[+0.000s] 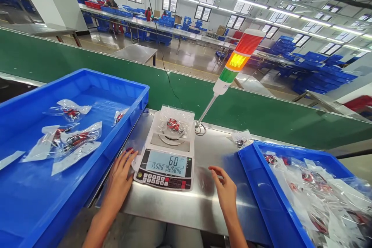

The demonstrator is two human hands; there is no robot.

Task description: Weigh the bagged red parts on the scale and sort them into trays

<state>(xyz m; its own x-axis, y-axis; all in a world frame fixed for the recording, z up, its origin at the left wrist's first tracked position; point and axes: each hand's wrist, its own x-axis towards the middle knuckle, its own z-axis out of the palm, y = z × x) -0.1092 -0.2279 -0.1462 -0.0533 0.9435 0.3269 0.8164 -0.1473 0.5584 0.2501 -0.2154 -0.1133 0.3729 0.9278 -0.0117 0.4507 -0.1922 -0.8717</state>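
My left hand lies at the left side of a white digital scale, fingers stretched and slightly apart, with the fingertips close to its edge. My right hand hovers over the metal tabletop right of the scale, fingers loosely bent and apart, nothing in them. On the scale's pan rests a clear plastic bag with small red and dark parts inside. Digits show on the scale's display.
A blue tray with several bagged parts stands left. A blue bin full of similar bags stands right; another bag lies behind it. A signal tower, amber lit, rises by a green partition. People work far behind.
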